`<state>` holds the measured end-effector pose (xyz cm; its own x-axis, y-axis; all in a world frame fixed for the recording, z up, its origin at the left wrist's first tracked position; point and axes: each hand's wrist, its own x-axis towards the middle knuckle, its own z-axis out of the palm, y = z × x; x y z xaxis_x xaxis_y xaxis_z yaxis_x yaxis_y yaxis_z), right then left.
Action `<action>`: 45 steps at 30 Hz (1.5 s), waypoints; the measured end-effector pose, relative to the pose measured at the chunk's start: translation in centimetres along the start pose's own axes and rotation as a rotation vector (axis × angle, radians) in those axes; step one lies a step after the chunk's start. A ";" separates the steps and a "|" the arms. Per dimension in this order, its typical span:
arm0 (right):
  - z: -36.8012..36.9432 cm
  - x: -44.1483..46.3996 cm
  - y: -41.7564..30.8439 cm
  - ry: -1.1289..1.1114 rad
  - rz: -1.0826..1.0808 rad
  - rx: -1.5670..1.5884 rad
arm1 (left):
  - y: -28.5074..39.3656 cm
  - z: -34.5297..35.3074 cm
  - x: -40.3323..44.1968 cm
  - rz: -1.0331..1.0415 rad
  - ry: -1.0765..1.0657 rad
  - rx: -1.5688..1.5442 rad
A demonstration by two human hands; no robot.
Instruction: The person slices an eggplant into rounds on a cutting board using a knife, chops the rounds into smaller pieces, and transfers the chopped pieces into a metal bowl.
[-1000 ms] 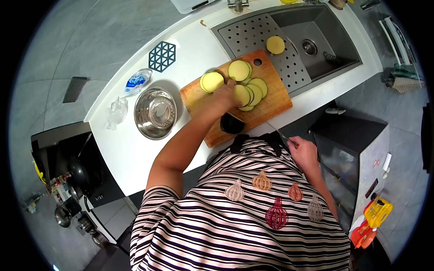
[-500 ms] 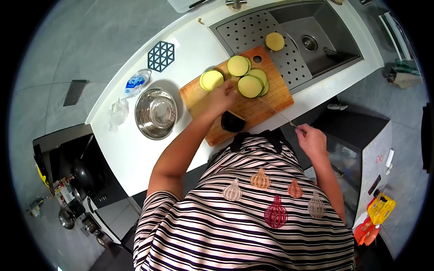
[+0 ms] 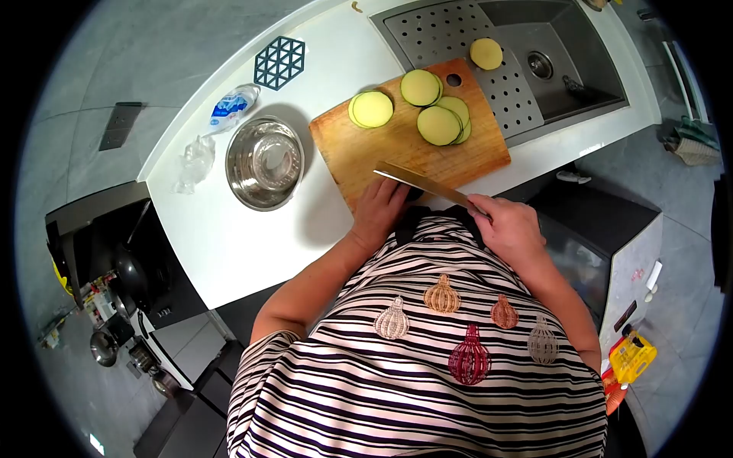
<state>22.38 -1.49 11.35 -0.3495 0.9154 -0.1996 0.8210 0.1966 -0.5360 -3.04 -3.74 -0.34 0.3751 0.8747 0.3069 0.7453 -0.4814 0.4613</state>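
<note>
A kitchen knife [image 3: 424, 183] is in my right hand [image 3: 510, 229], its fingers wrapped round the handle. The blade points left, over the near edge of the wooden cutting board [image 3: 359, 160]. My left hand [image 3: 376, 210] holds a dark-skinned eggplant piece [image 3: 414, 195] at that edge; hand and blade mostly hide it. Farther back on the board are pale round slices in small stacks: one left stack [image 3: 373, 110], one back stack [image 3: 420, 88] and one right stack [image 3: 439, 126].
Right of the board, a single round slice [image 3: 486, 53] lies on the perforated drainboard [image 3: 427, 38] of the sink [image 3: 584, 69]. A metal bowl [image 3: 237, 179], a plastic packet [image 3: 233, 107], a crumpled clear bag [image 3: 196, 162] and a dark trivet [image 3: 279, 62] are on the counter to the left.
My left hand has moved from beside the left slices down to the eggplant piece. My right hand has brought the knife left and up to it. The view has shifted slightly.
</note>
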 end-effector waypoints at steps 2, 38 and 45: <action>0.1 0.2 -0.2 -0.001 -0.028 -0.052 | -0.4 0.5 -0.4 -0.030 0.002 0.022; -1.9 3.6 -2.0 -0.361 0.083 -0.167 | -1.3 -0.5 0.1 -0.002 0.056 -0.155; 1.0 5.0 -1.0 -0.432 0.133 -0.213 | -1.3 -0.2 0.1 -0.004 0.109 -0.094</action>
<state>19.32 2.50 10.06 -0.3532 0.7175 -0.6004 0.9295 0.1964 -0.3120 -4.04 -3.00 -0.74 0.3064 0.8678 0.3913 0.6898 -0.4857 0.5370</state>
